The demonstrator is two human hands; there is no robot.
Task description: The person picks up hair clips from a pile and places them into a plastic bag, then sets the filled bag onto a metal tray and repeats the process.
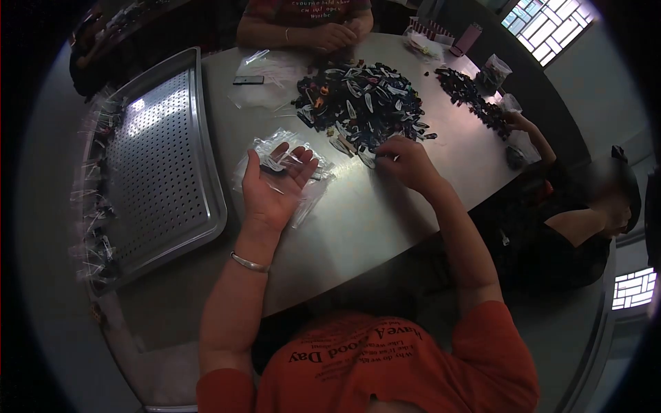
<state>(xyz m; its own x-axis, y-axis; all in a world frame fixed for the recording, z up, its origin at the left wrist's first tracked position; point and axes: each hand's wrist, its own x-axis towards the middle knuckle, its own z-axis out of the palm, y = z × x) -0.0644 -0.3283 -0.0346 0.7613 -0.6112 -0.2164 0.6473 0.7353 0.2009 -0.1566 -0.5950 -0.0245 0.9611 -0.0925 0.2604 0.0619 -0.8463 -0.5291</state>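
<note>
My left hand [275, 189] is palm up above a heap of clear plastic bags [303, 206], its fingers apart and slightly curled. Dark and silvery snap hair clips [273, 166] lie across those fingers. At the near edge of a big pile of hair clips [368, 96], my right hand [410, 162] has its thumb and fingers pinched together at a silvery snap hair clip [366, 160]. The fingers partly hide where they meet it. A few loose clips, one tan [344, 143], lie just left of that hand.
A perforated metal tray [158, 158] stands along the left, with bagged pieces hanging past its far side. Across the table [358, 220] a person rests their hands [337, 36]. Another person's hand [523, 127] is by a second dark pile [471, 100]. A pink bottle [467, 40] stands behind.
</note>
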